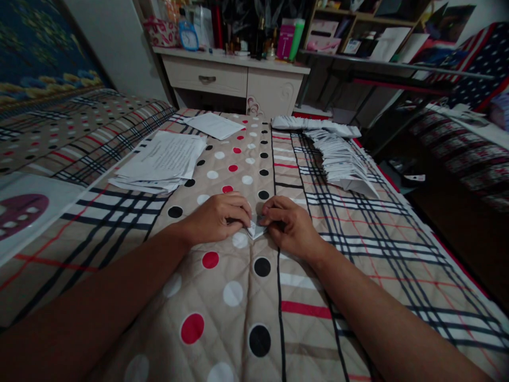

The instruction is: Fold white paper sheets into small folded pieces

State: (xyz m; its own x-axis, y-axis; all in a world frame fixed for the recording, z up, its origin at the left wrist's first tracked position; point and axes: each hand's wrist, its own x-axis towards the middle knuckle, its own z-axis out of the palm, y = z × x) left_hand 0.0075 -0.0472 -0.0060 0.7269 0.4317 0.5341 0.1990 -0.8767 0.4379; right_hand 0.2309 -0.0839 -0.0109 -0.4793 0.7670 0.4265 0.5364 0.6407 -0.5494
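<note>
A small folded piece of paper is pinched between both hands, low over the bedspread in the middle of the view. My left hand has its fingers closed on the paper's left side. On its right side my right hand grips it with thumb and fingers curled in. The fingers cover most of the paper, and only a pointed white corner shows below them. Beyond my left hand lies a pile of printed sheets. Past my right hand is a long row of folded paper pieces packed together.
The patterned bedspread lies under everything. Another stack of white paper and a long bundle of folded paper lie toward the far edge. A dresser with bottles and a blue clock stands behind. The bed edge drops off at right.
</note>
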